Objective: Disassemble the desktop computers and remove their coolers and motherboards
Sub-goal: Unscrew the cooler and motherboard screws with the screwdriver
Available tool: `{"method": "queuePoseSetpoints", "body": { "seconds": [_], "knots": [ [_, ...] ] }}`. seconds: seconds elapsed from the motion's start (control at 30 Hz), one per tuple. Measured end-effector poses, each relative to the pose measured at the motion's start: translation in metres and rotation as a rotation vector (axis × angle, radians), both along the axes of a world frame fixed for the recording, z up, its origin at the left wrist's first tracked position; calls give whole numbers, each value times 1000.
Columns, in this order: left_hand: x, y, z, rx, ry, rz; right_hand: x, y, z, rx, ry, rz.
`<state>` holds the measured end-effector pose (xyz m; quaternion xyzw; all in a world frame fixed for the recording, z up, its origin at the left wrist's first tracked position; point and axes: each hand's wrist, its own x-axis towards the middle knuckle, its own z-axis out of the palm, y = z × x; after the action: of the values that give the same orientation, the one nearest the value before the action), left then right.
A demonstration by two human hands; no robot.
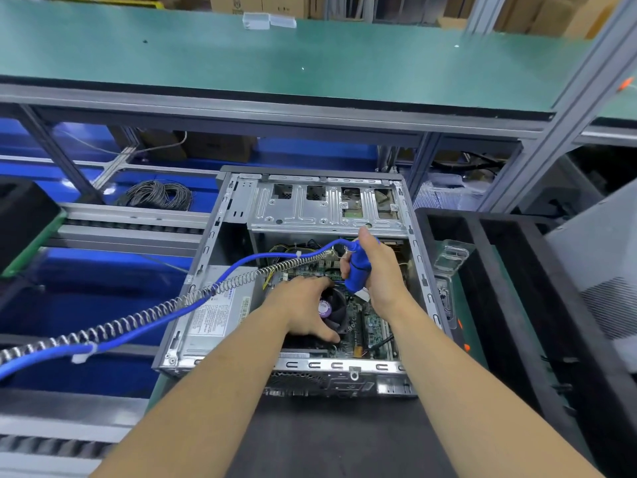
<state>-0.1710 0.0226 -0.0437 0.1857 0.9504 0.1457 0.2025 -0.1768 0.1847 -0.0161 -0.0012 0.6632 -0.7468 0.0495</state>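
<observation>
Cooler (331, 310) purple label unreadable, L hand (303, 307) on it.

Both forearms bare, entering from the bottom edge and converging toward centre frame. Left hand (303, 307): palm down, back of hand to camera, fingers spread and curved downward, thumb splayed toward the body, fingertips pointing away. Wrist roughly straight with forearm. Right hand (374, 270): raised higher than the left, wrist cocked upward, fingers wrapped in a closed fist grip round a blue tool handle (358, 270), thumb extended upward along its top. Hands near each other, not touching.
</observation>
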Motion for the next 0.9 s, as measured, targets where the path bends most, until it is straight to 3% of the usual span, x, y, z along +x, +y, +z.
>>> {"method": "queuePoseSetpoints", "body": {
  "seconds": [0.33, 0.9],
  "knots": [
    [-1, 1, -2, -14, -4, 1, -1, -1, 1, -24, -6, -112],
    [-2, -1, -4, -12, -8, 9, 3, 1, 4, -62, -3, -105]
  ]
}}
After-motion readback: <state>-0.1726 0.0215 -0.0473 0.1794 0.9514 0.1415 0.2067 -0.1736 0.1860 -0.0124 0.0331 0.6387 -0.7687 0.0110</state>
